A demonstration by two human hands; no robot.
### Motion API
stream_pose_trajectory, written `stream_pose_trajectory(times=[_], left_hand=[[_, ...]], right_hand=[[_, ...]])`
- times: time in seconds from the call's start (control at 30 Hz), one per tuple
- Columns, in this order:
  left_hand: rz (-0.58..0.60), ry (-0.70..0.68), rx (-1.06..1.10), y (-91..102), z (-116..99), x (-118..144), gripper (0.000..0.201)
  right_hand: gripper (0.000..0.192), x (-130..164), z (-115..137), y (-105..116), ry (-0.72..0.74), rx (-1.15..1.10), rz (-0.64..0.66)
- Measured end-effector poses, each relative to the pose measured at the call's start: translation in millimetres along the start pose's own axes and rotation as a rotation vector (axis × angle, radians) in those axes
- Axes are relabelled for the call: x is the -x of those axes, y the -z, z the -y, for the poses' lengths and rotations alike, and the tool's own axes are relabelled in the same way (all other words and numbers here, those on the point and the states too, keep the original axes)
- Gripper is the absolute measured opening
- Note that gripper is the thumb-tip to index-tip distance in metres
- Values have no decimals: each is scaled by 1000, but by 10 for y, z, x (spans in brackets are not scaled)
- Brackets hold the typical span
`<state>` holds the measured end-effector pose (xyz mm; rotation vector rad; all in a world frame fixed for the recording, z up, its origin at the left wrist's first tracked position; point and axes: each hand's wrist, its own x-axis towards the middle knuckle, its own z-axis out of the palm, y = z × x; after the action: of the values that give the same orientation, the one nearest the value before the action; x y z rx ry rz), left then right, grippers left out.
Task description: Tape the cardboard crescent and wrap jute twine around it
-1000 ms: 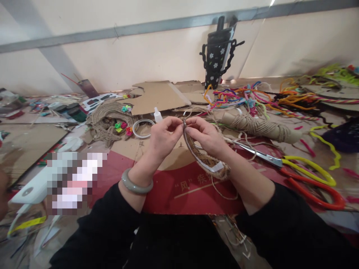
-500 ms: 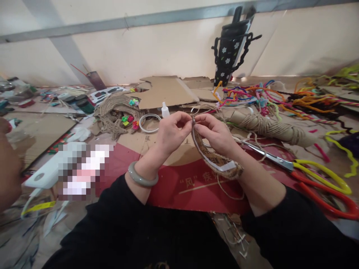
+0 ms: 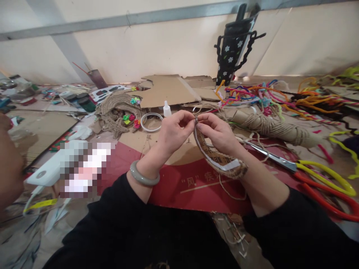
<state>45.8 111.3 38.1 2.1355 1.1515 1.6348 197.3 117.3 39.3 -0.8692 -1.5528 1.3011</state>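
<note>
Both hands meet at the middle of the view, fingertips pinched together. My left hand [image 3: 176, 130] and my right hand [image 3: 217, 130] close on the upper end of a curved cardboard strip [image 3: 221, 158], which is wrapped in twine along its edge and has white tape on its inner side. The strip hangs below my right hand and bends toward the right wrist. A loop of twine [image 3: 232, 196] trails beneath it. What exactly lies between the fingertips is too small to make out. Under the hands is a red and brown cardboard sheet [image 3: 179, 190].
Large scissors [image 3: 283, 162] with yellow and red handles lie at right, near a twine-wound tube [image 3: 272, 127]. A small white bottle [image 3: 166, 109], a white ring [image 3: 151, 122] and a twine-covered starfish shape [image 3: 114, 127] stand beyond. Another person's arm [image 3: 9, 160] shows at left.
The view has shifted slightly, so everything sits a little further right. Both hands keep their pinch at the strip's end, with hardly any movement.
</note>
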Motion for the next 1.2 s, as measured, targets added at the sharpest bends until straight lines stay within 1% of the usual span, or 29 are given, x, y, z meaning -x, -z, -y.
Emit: stream_pose_trajectory(times=[0.23, 0.5, 0.67, 0.8, 0.93, 1.07, 1.2], left_hand=[[37, 50, -32, 7, -3, -2, 7], [44, 65, -50, 20, -20, -14, 9], [46, 50, -32, 16, -21, -11, 10], [44, 46, -23, 12, -18, -5, 10], [52, 66, -29, 13, -16, -2, 8], [51, 51, -29, 17, -12, -2, 8], [49, 34, -31, 19, -11, -4, 9]], right_hand=[[22, 9, 1, 4, -8, 17, 11], [22, 15, 17, -1, -29, 15, 10], [17, 19, 55, 13, -7, 85, -18], [17, 27, 81, 19, -17, 95, -31], [18, 12, 72, 17, -49, 47, -25], [22, -10, 49, 12, -99, -36, -29], [26, -10, 40, 5, -93, -86, -33]])
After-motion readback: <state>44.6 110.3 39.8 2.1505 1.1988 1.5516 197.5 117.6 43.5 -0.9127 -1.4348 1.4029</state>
